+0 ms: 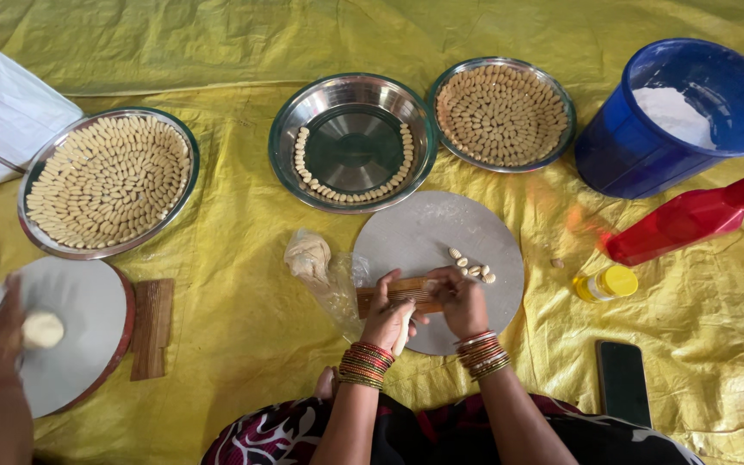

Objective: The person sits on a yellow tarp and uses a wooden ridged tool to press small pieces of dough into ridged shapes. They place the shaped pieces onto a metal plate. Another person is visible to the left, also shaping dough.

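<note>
1. the ridged comb (399, 291) lies over the near edge of the round board (475, 226). the left hand (387, 317) grips its near end and also keeps a dough roll (404, 331) in the fingers.
2. the right hand (461, 299) presses a small dough bit on the comb with thumb and fingertips, closed on it.
3. just beyond the right hand, a few shaped pieces (471, 265) rest on the board.
4. risk, in my judgement: the comb hangs partly off the board, so a strong press may tip it, and the bit may smear or stick.
5. left of the left hand, a plastic bag (320, 263) holds more dough.
6. farther away, the middle tray (352, 142) has only one ring of pieces; the right tray (502, 113) and the left tray (108, 182) are full.
7. the blue bucket (639, 146) holds white flour.
</note>
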